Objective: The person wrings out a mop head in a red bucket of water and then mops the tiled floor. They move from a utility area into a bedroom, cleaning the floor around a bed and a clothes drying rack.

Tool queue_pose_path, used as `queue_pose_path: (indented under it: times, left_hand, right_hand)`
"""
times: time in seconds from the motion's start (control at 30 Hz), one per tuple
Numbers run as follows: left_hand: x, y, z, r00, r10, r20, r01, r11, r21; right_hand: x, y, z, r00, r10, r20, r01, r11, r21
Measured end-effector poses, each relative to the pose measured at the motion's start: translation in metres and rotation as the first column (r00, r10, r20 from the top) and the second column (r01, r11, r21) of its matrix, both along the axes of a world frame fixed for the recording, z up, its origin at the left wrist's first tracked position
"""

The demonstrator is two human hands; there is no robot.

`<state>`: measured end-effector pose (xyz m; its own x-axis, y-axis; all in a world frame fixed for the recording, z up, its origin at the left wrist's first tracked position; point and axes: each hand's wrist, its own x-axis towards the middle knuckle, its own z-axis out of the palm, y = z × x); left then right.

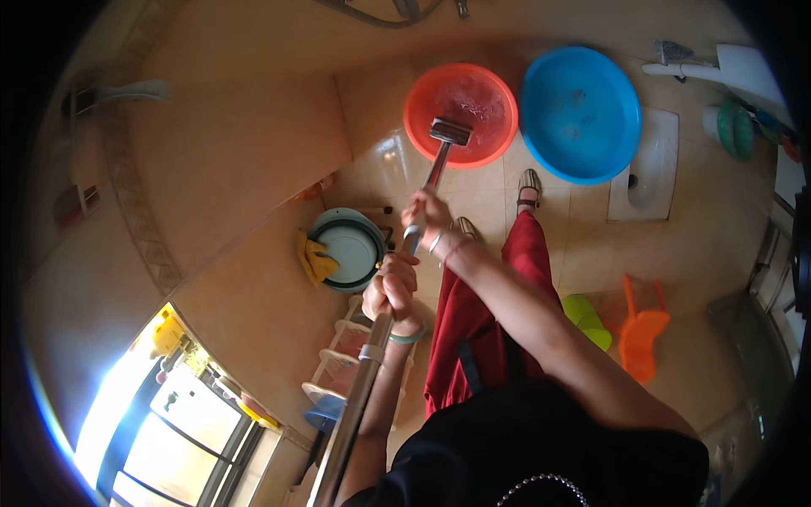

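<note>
Both my hands grip the long metal pole [361,384] of a mop that slants from the lower edge up toward a red-orange basin [413,101]. My left hand [393,291], with a pale green bangle at its wrist, is wrapped round the pole's middle. Farther along, my right hand [429,215] closes round the pole near a pale collar. At the far end, the small flat mop head [450,132] is over the near part of the basin, in or just above its water; which of these I cannot tell. Churned, bubbly water shows beyond it.
Right of the red-orange basin stands a large blue basin [621,118], beside a white squat toilet [663,182]. A grey-green basin [348,253] with a yellow cloth [317,258] and a tiered rack [325,376] are at left. An orange stool [639,346] and lime-green bucket [586,321] lie right.
</note>
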<state>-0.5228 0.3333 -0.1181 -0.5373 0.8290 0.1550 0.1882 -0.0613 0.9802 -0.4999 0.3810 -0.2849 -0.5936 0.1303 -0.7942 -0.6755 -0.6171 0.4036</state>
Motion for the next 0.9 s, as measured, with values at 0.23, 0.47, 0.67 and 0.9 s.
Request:
queue_pose_path:
  times: [0.23,0.47,0.67,0.9]
  left_hand:
    - [0.026,0.008,-0.008,1.0,-0.014,-0.025,0.018,0.987,0.16]
    - [0.005,-0.016,-0.013,0.999,-0.041,-0.009,0.042,0.985,0.166]
    - [-0.007,-0.023,-0.009,0.999,-0.034,-0.04,0.036,0.998,0.049]
    - [-0.011,-0.031,0.033,0.986,-0.143,-0.086,0.127,0.977,-0.17]
  right_hand:
    - [0.026,0.038,-0.189,0.975,0.062,-0.215,-0.079,0.994,-0.072]
    - [0.013,0.016,-0.189,0.985,-0.049,-0.165,0.048,0.999,-0.011]
    - [-0.001,-0.03,0.01,0.977,-0.056,-0.207,0.041,0.996,-0.078]
    - [-0.002,-0.035,0.076,1.0,-0.006,0.017,0.002,0.98,0.197]
